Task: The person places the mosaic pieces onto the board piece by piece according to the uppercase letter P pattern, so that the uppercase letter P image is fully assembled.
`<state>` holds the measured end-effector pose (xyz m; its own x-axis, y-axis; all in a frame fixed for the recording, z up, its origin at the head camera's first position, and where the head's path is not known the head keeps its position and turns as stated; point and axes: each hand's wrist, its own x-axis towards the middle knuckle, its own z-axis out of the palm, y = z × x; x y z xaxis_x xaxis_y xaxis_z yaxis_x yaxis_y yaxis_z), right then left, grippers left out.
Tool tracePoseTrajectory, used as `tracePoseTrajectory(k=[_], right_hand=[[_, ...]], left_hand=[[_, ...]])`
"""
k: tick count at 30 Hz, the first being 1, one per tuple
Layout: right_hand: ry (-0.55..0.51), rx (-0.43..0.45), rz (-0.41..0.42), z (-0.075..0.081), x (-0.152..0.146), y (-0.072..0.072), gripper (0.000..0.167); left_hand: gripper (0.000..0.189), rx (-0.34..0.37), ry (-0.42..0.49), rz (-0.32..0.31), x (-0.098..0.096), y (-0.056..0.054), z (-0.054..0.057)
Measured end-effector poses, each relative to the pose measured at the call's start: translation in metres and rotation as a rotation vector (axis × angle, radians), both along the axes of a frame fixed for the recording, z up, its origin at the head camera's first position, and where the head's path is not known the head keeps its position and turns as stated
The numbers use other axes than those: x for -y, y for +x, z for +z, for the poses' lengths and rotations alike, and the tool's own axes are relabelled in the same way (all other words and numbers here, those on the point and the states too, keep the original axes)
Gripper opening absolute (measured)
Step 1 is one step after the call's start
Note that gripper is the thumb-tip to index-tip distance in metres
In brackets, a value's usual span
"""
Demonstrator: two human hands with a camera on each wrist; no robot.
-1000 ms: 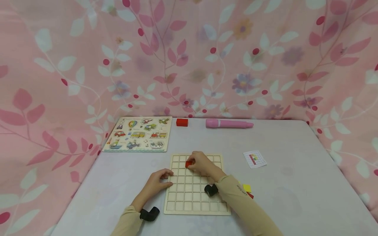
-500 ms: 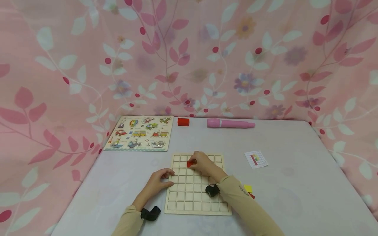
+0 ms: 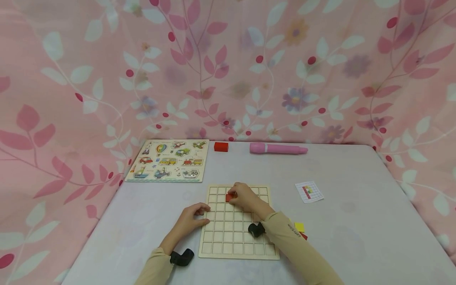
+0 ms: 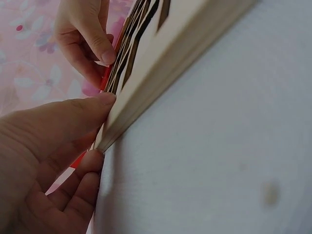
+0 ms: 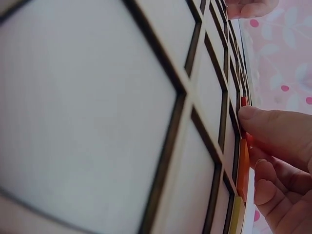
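head view: left hand point(image 3: 193, 216) spread against the pale wooden gridboard point(image 3: 228, 237), right hand point(image 3: 245, 198) pinching a flat red tile point(image 3: 228, 197), we could slip, misseating it.

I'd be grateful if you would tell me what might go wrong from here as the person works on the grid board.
The red tile pinched by the right hand might catch on the ridges of the grid board and sit crooked. That hand could nudge the nearby orange tile. The right sleeve is close to the yellow tile beside the board and may brush it away.
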<state>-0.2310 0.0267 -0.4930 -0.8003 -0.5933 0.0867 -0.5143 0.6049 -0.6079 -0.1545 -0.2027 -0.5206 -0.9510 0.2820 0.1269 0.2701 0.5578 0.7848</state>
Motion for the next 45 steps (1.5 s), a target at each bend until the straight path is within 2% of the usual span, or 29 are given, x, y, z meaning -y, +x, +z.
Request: tracePoseTrajectory(k=[4, 10, 18, 25, 31, 38, 45], right_hand=[[-0.005, 0.005, 0.0, 0.0, -0.001, 0.001, 0.03], [-0.013, 0.029, 0.008, 0.005, -0.003, 0.005, 0.034], [-0.115, 0.012, 0.017, 0.022, -0.009, 0.014, 0.031], [-0.172, -0.072, 0.019, 0.036, -0.021, 0.023, 0.024], [-0.215, -0.168, 0.015, 0.046, -0.036, 0.024, 0.021], [-0.304, -0.219, -0.019, 0.043, -0.057, 0.028, 0.019], [-0.333, -0.246, -0.093, 0.041, -0.087, 0.042, 0.021]], left_hand=[[0.031, -0.022, 0.005, -0.006, 0.0, 0.0, -0.001], [0.031, -0.005, 0.005, -0.008, 0.0, 0.0, -0.001], [0.03, 0.014, 0.007, -0.002, 0.0, -0.001, -0.001], [0.03, 0.011, -0.007, 0.005, 0.0, -0.001, -0.002], [0.031, -0.002, -0.001, -0.003, 0.0, -0.001, 0.0], [0.031, -0.02, -0.001, -0.001, 0.001, -0.002, 0.0], [0.03, -0.002, 0.014, -0.009, 0.0, 0.0, 0.001]])
